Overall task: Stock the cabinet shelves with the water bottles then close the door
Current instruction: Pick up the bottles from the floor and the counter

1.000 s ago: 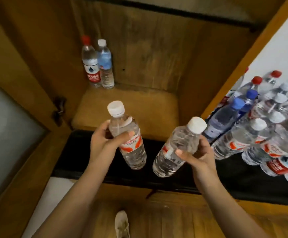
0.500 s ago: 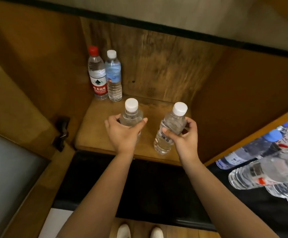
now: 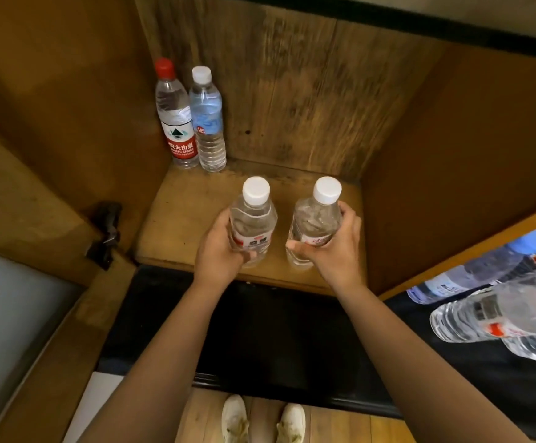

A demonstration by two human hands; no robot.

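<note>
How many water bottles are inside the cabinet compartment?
4: red-capped bottle and blue-labelled bottle at back left; one in the left hand, one in the right hand.

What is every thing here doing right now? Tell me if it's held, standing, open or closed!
Left hand: grips the left white-capped clear plastic bottle, upright, capped.
Right hand: grips the right white-capped clear plastic bottle, upright, capped.
Red-capped bottle: standing in the back corner, capped.
Blue-labelled bottle: standing beside it, capped.
Wooden cabinet: open.
</note>
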